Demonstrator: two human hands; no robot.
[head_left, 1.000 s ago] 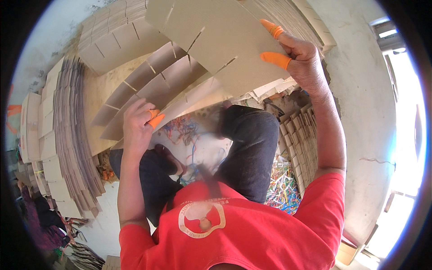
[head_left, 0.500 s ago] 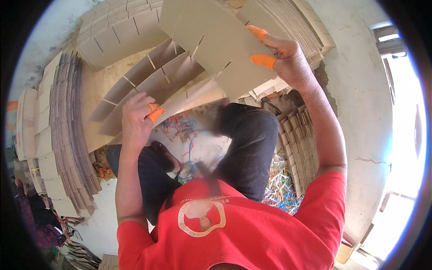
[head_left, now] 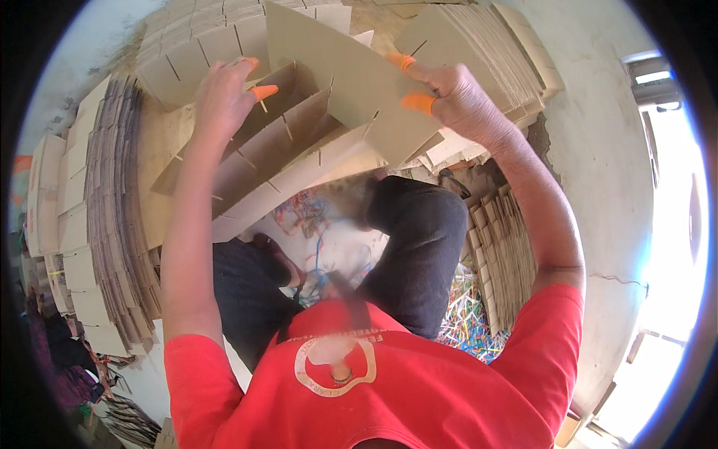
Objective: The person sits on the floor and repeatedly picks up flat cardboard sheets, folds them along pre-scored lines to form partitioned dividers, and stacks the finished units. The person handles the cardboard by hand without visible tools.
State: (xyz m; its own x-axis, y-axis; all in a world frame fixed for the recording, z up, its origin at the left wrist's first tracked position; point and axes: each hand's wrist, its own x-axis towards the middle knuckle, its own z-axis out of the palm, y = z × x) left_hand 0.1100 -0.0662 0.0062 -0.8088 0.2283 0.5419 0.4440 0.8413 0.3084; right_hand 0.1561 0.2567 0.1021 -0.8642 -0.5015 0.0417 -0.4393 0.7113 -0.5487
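My right hand (head_left: 465, 102), with orange finger covers on two fingers, grips the edge of a large slotted cardboard divider panel (head_left: 351, 82), held tilted over the work surface. Several long slotted cardboard strips (head_left: 258, 161) lie roughly side by side and meet the panel at its slots. Past their far side is my left hand (head_left: 226, 97), its orange-covered thumb and finger apart, close to the far strip and a stack of slotted cardboard (head_left: 187, 63). Nothing shows between these fingertips; the other fingers are partly hidden.
Tall cardboard stacks stand at left (head_left: 112, 217) and at far right (head_left: 479, 56). More pieces (head_left: 502, 254) lean by my right knee. Coloured strap scraps (head_left: 471, 322) litter the floor. A pale wall (head_left: 598, 224) runs along the right, beside a bright opening.
My left hand has left the near strips and moved away from me toward the far stack. My right hand has shifted slightly left with the panel, and the strips now sit more spread.
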